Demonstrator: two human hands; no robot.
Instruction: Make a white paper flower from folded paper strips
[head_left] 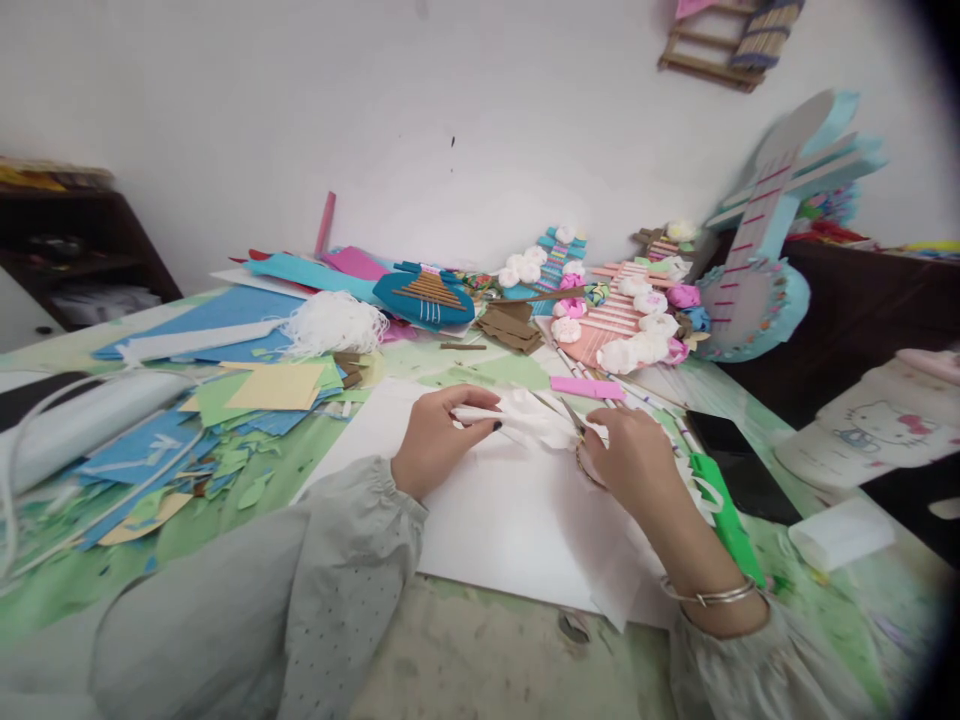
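Over a large white sheet (495, 530), my left hand (442, 435) pinches one end of a crumpled white strip (529, 418), thin like tissue. My right hand (634, 450) is closed round a pair of scissors (571, 414); their handle is partly hidden by the fingers. The scissors' blades are apart and point up and left, touching or close to the strip's right part. Just beyond the right hand lies a flat pink piece (587, 387).
Paper scraps (277, 385) and white yarn (335, 323) are at left. Paper-flower crafts (626, 315) stand at the back. At right are a black phone (739, 465), a green glue gun (727, 520), a white roll (841, 533) and a large cup (874, 420).
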